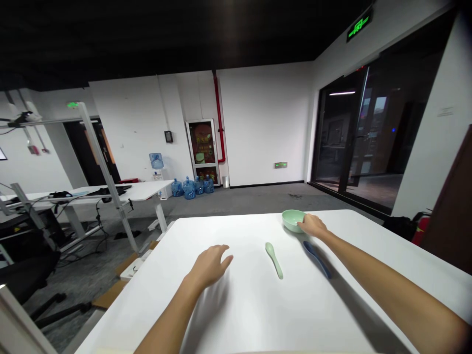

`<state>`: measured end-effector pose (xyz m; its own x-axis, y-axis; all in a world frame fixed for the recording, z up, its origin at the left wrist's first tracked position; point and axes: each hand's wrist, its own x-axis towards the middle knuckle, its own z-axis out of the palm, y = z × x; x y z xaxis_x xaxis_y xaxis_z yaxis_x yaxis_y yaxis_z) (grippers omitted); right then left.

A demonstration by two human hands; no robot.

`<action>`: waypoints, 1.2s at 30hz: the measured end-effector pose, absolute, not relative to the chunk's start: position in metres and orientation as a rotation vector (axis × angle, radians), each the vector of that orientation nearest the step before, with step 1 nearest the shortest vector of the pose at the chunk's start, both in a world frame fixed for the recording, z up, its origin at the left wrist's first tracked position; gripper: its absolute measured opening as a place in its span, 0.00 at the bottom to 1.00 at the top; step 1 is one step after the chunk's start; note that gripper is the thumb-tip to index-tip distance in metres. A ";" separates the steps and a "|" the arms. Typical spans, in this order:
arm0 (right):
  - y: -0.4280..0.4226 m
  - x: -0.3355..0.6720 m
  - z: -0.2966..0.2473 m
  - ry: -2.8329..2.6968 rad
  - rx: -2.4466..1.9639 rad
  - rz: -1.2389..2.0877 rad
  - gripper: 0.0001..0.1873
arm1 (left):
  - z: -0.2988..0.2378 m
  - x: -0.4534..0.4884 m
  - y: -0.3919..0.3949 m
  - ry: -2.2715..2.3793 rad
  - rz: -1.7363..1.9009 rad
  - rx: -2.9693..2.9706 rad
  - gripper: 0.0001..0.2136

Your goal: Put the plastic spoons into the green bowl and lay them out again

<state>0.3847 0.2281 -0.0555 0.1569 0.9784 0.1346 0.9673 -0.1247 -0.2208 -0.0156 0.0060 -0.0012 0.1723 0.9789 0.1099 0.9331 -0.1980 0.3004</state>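
Note:
A pale green bowl (292, 220) stands on the white table (243, 309) near its far edge. My right hand (312, 226) reaches out to the bowl's right side, fingers curled against its rim. A green spoon (274, 259) lies on the table in front of the bowl. A dark blue spoon (316, 258) lies just right of it, partly under my right forearm. My left hand (211, 265) hovers low over the table left of the green spoon, fingers loosely bent and apart, holding nothing.
Beyond the table lies grey carpet, another white desk (121, 191) with cables at the left, a metal frame (103, 172), blue water bottles (191, 187) by the back wall, and glass doors (354, 142) at the right. A dark chair (25, 275) stands at the near left.

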 end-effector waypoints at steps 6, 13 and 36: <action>0.211 0.387 -0.049 -1.878 -2.133 0.033 0.24 | 0.002 -0.015 0.002 1.885 0.399 2.268 0.25; 0.159 0.402 -0.025 -1.868 -2.064 0.012 0.26 | 0.000 -0.016 0.000 1.878 0.389 2.312 0.25; 0.059 0.419 -0.043 -2.027 -1.899 0.115 0.34 | 0.003 -0.010 -0.007 1.898 0.376 2.314 0.25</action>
